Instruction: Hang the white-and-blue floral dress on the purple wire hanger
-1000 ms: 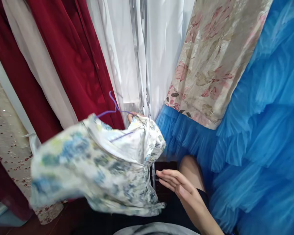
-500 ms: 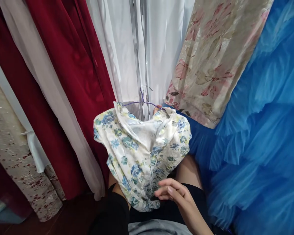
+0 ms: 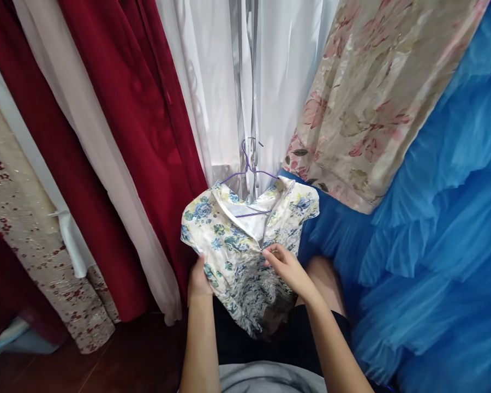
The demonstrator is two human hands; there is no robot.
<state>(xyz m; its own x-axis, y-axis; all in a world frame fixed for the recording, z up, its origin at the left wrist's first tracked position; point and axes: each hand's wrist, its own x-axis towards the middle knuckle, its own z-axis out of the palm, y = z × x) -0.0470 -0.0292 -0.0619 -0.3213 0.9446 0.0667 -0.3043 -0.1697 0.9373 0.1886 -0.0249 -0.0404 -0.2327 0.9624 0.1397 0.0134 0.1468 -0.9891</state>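
Observation:
A white top with blue and green flowers (image 3: 229,234) lies over my lap, its neck opening parted in a V. Inside its shoulders sits a thin purple hanger (image 3: 249,166), its hook pointing away from me. My left hand (image 3: 199,277) grips the top's left side edge, the fingers partly hidden behind the cloth. At the bottom of the V, my right hand (image 3: 285,266) pinches the front opening between thumb and fingers; the small part in the pinch is too small to make out. The top's lower part looks smeared.
Long hanging garments surround me: dark red cloth (image 3: 118,136) and a pale pink length (image 3: 102,142) on the left, white cloth (image 3: 213,87) ahead, a beige floral piece (image 3: 364,109) and ruffled blue tulle (image 3: 433,234) on the right. Dark floor (image 3: 139,355) shows lower left.
My left hand has come into view at the top's left side. My right hand has moved up and now pinches the front opening. The top lies flatter, with more of the hanger showing.

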